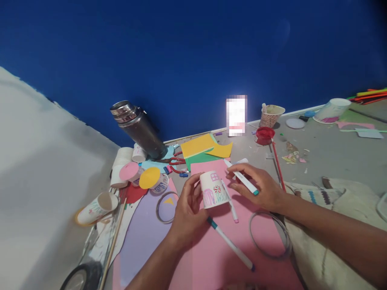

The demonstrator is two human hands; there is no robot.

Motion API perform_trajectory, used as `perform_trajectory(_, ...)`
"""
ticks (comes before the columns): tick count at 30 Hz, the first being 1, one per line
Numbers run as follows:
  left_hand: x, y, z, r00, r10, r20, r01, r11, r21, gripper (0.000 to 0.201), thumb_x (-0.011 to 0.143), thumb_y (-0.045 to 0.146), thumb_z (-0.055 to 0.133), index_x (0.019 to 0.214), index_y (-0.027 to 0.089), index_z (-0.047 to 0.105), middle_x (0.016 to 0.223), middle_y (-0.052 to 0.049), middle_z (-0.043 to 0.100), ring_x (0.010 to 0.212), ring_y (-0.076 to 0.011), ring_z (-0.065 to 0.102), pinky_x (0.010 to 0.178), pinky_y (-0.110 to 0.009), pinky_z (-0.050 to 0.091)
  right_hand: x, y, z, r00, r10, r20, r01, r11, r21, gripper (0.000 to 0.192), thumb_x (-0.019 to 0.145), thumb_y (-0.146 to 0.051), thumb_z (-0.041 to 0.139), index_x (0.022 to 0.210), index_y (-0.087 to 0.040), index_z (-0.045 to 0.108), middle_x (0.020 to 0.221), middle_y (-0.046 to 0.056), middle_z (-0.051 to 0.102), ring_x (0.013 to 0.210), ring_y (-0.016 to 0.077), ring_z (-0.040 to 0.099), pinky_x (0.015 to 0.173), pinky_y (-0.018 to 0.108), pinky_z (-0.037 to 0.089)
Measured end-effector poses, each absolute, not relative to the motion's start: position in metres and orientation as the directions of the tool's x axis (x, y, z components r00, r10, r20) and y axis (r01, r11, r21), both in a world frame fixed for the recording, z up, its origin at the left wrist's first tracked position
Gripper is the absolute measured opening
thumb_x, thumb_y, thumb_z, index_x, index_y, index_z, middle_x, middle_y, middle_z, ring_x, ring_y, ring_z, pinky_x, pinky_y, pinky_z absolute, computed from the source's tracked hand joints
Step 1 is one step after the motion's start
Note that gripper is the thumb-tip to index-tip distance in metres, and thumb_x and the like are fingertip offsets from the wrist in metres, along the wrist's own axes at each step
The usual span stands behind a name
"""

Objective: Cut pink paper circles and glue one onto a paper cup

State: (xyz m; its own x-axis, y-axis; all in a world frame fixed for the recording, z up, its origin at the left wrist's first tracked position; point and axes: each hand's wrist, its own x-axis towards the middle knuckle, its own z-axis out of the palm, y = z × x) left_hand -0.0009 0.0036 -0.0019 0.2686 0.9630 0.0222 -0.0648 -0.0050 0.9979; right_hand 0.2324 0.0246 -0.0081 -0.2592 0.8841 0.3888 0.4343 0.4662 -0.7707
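White paper cup with pink and green drawings (214, 194), upturned over pink paper sheet (211, 249), pinched in left hand (187, 209); right hand (260, 187), just right, clasps teal-capped white marker (242, 178), axis running far-left to near-right.

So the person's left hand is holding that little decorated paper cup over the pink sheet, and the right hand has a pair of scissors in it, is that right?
Not quite. The left hand does hold the decorated paper cup over the pink sheet, but the right hand holds a white marker with a teal end, not scissors. The head view shows the red-handled scissors lying further back on the table.
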Motion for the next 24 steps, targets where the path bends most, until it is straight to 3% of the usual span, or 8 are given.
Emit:
perform_trajectory(7, -0.01, 0.009, -0.004, 0.313, 0.947, -0.073, -0.205, 0.142, 0.968, 0.072, 0.067, 0.03, 0.087, 0.132, 0.034, 0.054, 0.132, -0.006, 0.065, 0.127, -0.03, 0.059, 0.099, -0.044, 0.056, 0.234, 0.029, -0.014, -0.235, 0.892, 0.386, 0.379, 0.45, -0.808, 0.018, 0.095, -0.027, 0.061, 0.112, -0.022, 0.065, 0.094, 0.007, 0.077, 0.079, 0.0195, 0.075, 0.072, 0.03, 0.058)
perform_trajectory(11, -0.01, 0.008, -0.006, 0.345, 0.936, -0.076, -0.24, 0.166, 0.956, 0.071, 0.067, 0.027, 0.087, 0.131, 0.033, 0.058, 0.129, -0.006, 0.065, 0.123, -0.0282, 0.06, 0.093, -0.037, 0.056, 0.236, 0.026, -0.006, -0.171, 0.889, 0.425, 0.204, 0.454, -0.867, 0.017, 0.098, -0.033, 0.061, 0.101, -0.023, 0.074, 0.091, 0.006, 0.079, 0.086, 0.0206, 0.074, 0.08, 0.031, 0.058)
perform_trajectory(17, -0.007, 0.007, -0.007, 0.394, 0.915, -0.09, -0.272, 0.209, 0.939, 0.072, 0.068, 0.019, 0.086, 0.134, 0.03, 0.057, 0.131, -0.007, 0.063, 0.122, -0.0241, 0.058, 0.096, -0.03, 0.051, 0.236, 0.019, 0.003, -0.083, 0.918, 0.387, 0.077, 0.393, -0.916, 0.017, 0.098, -0.035, 0.062, 0.098, -0.023, 0.075, 0.075, 0.001, 0.072, 0.066, 0.0146, 0.067, 0.061, 0.024, 0.055)
perform_trajectory(24, -0.007, 0.007, -0.002, 0.42, 0.902, -0.097, -0.282, 0.231, 0.931, 0.068, 0.069, 0.016, 0.085, 0.131, 0.03, 0.06, 0.127, -0.006, 0.064, 0.116, -0.0219, 0.061, 0.089, -0.026, 0.051, 0.233, 0.018, 0.006, -0.112, 0.917, 0.383, 0.031, 0.388, -0.921, 0.014, 0.098, -0.031, 0.062, 0.098, -0.024, 0.074, 0.073, 0.0, 0.071, 0.064, 0.0124, 0.064, 0.058, 0.022, 0.052)
